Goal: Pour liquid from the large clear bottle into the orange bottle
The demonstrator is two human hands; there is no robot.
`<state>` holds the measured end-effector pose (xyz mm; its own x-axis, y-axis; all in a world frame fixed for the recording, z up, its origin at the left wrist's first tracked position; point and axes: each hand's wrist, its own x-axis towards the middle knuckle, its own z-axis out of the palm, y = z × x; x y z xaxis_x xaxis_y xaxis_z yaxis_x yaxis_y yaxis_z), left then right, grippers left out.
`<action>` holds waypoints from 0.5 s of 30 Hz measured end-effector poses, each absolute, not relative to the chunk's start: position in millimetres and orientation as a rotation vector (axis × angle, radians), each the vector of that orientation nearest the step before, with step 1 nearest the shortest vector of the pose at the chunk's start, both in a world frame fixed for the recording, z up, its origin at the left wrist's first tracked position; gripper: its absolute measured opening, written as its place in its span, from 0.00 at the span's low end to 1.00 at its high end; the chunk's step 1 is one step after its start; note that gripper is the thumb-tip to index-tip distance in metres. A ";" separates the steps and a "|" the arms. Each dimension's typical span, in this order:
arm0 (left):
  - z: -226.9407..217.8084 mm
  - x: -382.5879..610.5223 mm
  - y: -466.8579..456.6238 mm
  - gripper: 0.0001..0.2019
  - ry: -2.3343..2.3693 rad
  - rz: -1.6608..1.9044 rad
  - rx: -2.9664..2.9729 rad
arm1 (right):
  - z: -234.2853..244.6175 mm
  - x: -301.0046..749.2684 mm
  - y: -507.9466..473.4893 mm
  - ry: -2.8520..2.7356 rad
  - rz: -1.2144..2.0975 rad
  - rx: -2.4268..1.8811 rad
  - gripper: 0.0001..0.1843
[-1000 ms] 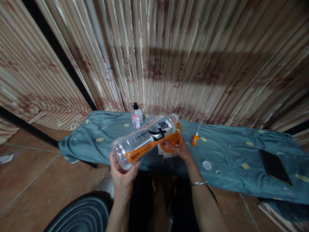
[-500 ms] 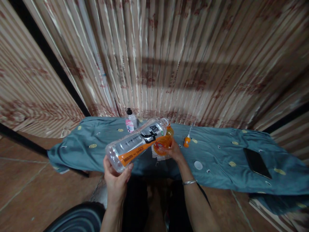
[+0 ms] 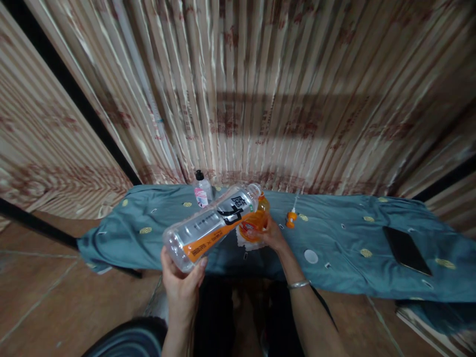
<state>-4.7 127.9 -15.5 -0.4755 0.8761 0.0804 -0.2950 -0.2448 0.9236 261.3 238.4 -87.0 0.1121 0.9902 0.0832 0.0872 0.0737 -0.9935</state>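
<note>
My left hand (image 3: pixel 182 282) is closed around the base of a clear plastic drink bottle (image 3: pixel 211 223) with a silver and orange label. The bottle is tilted, its uncapped neck pointing up and right, over the mouth of an orange bottle (image 3: pixel 255 223). My right hand (image 3: pixel 273 233) grips that orange bottle from its right side. Under the orange bottle lies a white cloth or tissue (image 3: pixel 249 245). To the right, an orange pump head (image 3: pixel 291 219) with a clear tube rests on the blue cover. Whether liquid is flowing between the bottles I cannot tell.
A small clear bottle with a black cap (image 3: pixel 202 189) stands at the back. A white round cap (image 3: pixel 311 256) and a black phone (image 3: pixel 407 249) lie to the right on the blue patterned cloth (image 3: pixel 342 267). Behind hangs a striped curtain (image 3: pixel 238 99); a dark round stool (image 3: pixel 126 342) is at lower left.
Both hands keep their hold and the two bottles stay in nearly the same pose. The view has shifted slightly, so the things on the table appear a little further right.
</note>
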 end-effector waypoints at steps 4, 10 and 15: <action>-17.3 -5.0 125.7 0.48 1.178 1.796 0.817 | -86.7 264.5 237.1 -1.251 1.028 -1.262 0.39; -11.6 -2.3 124.9 0.48 1.173 1.794 0.788 | -83.5 264.3 236.2 -1.261 1.011 -1.279 0.40; -3.6 5.2 126.2 0.46 1.165 1.848 0.750 | -80.9 260.3 236.5 -1.189 1.044 -1.253 0.38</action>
